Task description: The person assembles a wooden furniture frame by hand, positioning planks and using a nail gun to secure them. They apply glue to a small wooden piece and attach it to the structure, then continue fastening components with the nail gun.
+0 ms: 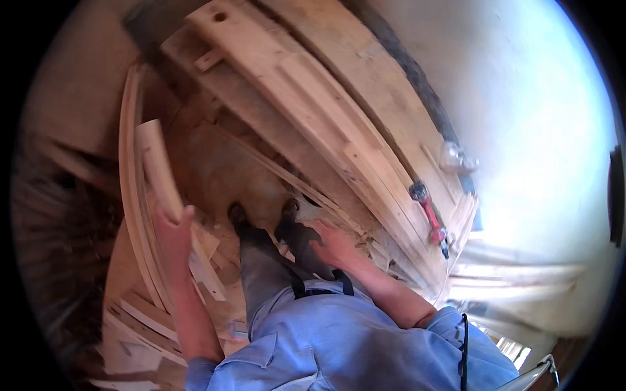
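Observation:
My left hand (173, 229) grips the lower end of a short pale wooden plank (158, 166) and holds it upright at my left side. My right hand (334, 244) hangs low in front of my right thigh, fingers spread, holding nothing, close to the edge of a stack of long planks (313, 111). I stand in grey trousers and dark shoes (238, 215) on a floor covered with sawdust (222, 169). My blue shirt fills the lower middle of the view.
A red-handled tool (430, 218) lies on the plank stack at the right, near a clear plastic object (456, 156). Thin curved wood strips (134, 189) and offcuts (140, 313) pile at my left. A pale wall (541, 98) rises on the right.

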`<action>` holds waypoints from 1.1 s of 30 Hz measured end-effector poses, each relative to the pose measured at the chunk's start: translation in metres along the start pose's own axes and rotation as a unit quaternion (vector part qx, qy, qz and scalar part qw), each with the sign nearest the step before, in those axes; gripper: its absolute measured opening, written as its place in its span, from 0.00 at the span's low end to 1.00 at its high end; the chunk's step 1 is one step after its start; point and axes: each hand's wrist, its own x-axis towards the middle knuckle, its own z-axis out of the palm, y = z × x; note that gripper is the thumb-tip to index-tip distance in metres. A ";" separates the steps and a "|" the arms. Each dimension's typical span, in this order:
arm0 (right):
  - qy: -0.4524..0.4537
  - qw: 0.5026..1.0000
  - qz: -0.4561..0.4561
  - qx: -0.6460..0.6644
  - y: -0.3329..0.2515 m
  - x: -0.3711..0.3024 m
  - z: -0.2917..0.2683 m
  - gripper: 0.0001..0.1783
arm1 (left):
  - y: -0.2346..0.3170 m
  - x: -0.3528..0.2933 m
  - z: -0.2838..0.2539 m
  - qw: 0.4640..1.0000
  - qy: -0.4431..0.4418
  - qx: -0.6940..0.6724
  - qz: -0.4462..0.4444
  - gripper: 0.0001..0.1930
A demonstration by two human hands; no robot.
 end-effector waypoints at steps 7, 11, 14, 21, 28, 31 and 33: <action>0.068 0.984 0.109 0.127 0.057 -0.028 -0.028 0.24 | 0.145 0.005 0.112 0.881 -0.258 0.272 0.288 0.30; 0.210 0.965 0.063 0.146 0.084 -0.019 -0.025 0.20 | 0.200 0.045 0.148 0.769 -0.305 0.417 0.377 0.28; 0.270 0.935 0.047 0.226 0.071 0.011 -0.054 0.19 | 0.219 0.086 0.163 0.733 -0.307 0.436 0.423 0.26; 0.271 0.896 0.111 0.333 0.070 0.064 -0.055 0.18 | 0.271 0.138 0.208 0.668 -0.357 0.436 0.487 0.24; 0.143 0.645 0.262 0.703 0.039 0.113 -0.047 0.23 | 0.223 0.190 0.238 0.591 -0.357 0.396 0.605 0.13; 0.168 0.534 0.272 0.783 0.048 0.112 -0.035 0.32 | 0.247 0.149 0.254 0.601 -0.370 0.382 0.597 0.09; 0.192 0.503 0.318 0.780 0.047 0.130 -0.037 0.37 | 0.259 0.137 0.252 0.623 -0.381 0.350 0.586 0.11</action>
